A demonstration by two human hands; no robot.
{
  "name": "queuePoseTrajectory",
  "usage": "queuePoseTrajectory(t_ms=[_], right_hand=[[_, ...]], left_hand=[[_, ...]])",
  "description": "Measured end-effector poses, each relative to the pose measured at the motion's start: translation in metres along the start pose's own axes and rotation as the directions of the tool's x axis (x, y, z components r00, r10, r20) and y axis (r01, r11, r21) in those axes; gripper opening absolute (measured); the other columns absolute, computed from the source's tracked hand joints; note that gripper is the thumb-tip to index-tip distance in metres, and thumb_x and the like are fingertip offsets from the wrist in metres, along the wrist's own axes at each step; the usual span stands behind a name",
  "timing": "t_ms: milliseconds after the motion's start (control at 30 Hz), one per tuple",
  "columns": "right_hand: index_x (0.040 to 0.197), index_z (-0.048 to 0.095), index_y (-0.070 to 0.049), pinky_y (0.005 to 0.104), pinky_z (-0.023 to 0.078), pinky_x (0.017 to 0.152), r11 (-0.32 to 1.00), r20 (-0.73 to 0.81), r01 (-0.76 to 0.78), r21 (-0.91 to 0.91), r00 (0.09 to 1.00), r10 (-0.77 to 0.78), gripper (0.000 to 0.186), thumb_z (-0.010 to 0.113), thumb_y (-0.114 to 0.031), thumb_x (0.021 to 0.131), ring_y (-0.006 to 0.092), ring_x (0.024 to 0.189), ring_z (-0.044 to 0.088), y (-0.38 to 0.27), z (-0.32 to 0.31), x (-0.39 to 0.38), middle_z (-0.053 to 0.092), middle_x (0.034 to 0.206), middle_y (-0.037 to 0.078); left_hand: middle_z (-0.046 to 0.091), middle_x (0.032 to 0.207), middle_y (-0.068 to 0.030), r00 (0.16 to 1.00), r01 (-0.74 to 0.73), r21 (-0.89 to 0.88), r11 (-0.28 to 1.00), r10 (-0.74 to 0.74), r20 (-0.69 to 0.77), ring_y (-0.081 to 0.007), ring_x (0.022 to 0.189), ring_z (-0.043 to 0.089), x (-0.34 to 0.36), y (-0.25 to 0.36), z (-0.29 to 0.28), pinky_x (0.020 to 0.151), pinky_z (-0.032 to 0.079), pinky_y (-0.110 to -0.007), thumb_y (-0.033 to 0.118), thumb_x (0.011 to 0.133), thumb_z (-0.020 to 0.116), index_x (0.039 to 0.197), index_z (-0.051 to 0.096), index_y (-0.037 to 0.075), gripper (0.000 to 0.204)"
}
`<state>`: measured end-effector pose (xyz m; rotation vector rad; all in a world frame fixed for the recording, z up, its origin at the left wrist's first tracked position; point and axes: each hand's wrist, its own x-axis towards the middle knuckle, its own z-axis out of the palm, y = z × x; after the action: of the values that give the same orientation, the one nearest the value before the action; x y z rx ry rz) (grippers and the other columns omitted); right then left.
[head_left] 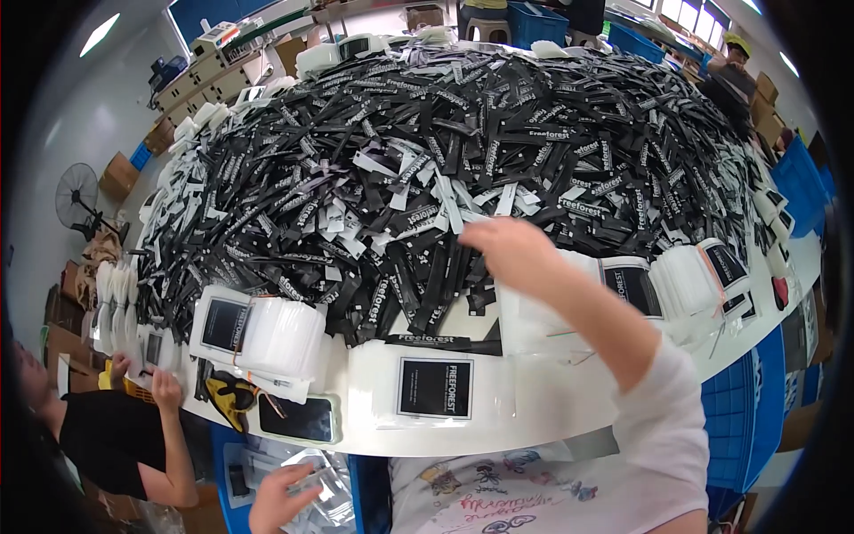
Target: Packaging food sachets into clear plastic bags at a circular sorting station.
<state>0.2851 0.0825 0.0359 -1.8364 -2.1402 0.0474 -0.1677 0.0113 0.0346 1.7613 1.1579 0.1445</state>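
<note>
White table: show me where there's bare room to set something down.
Bare tabletop shows along the near edge, between the front bag stack and the right sleeve. Crowded: the middle, under heaped black strips, and the near left, with banded bags and a phone.

I can read pale lettering on the black strips (583,207) heaped over my table (556,400) and on black labels (436,389) of the translucent bag stacks (286,343), plus reddish script across my shirt (543,494).
</note>
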Motion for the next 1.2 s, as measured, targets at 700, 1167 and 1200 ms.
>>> queuePoseTrajectory(t_ms=[700,1167,1200], right_hand=[[0.106,0.055,-0.004,0.026,0.047,0.064,0.83,-0.206,0.51,0.225,0.858,-0.471,0.034,0.058,-0.013,0.073,0.0152,0.077,0.059,-0.099,-0.046,-0.099,0.061,0.094,0.003],[0.097,0.052,-0.001,0.0269,0.045,0.05,0.797,-0.65,0.104,0.595,0.646,0.401,0.018,0.053,0.002,0.079,0.0167,0.054,0.056,-0.093,0.033,-0.204,0.057,0.068,0.009],[0.097,0.052,-0.001,0.0269,0.045,0.05,0.797,-0.653,0.11,0.594,0.645,0.397,0.018,0.053,0.002,0.079,0.0167,0.054,0.056,-0.087,0.053,-0.21,0.057,0.068,0.009]], left_hand=[[0.052,0.111,-0.0146,0.675,-0.671,0.24,0.701,0.712,-0.192,-0.0297,0.099,0.051,0.121,0.109,0.13,0.091,0.032,-0.047,0.03,0.065,0.072,0.123,0.035,-0.001,0.076],[0.05,0.117,-0.01,0.709,-0.663,0.438,0.607,0.697,0.106,-0.03,0.111,0.044,0.138,0.092,0.139,0.092,0.034,-0.043,0.036,0.066,0.069,0.114,0.051,0.005,0.059],[0.049,0.12,-0.0083,0.727,-0.645,0.481,0.594,0.67,0.149,-0.0285,0.113,0.043,0.14,0.086,0.146,0.094,0.032,-0.044,0.036,0.069,0.067,0.115,0.051,0.008,0.057]])
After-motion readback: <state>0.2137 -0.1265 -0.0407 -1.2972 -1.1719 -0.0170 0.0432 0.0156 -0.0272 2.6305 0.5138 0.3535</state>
